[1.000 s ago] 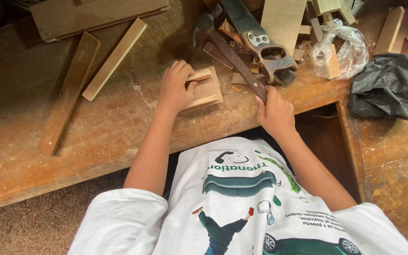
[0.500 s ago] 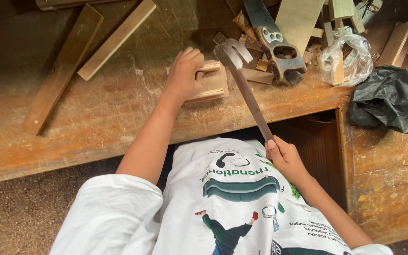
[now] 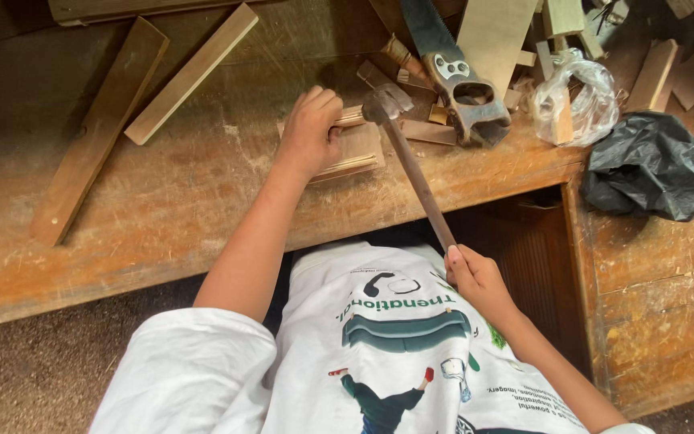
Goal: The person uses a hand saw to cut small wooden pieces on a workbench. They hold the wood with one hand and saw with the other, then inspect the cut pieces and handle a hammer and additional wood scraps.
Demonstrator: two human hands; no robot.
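Head view, looking down over a worn wooden desk. The left hand rests on a small flat wood block near the desk's front edge, fingers curled together and pinching a thin light-coloured wood stick that lies across the block's top. The right hand is off the desk, below its front edge and in front of the white printed shirt; its fingers are wrapped tight around the lower end of a hammer. The hammer's dark handle runs up and to the left from that hand, and its metal head sits at the end of the stick, just beside the left hand's fingers; whether head and stick touch cannot be told. Behind the block lie small wood offcuts and a handsaw with a dark grip, blade pointing away. To the right of the saw sits a clear plastic bag holding wood pieces, then a crumpled black plastic bag. Two long wood strips lie slanted at the left of the desk.
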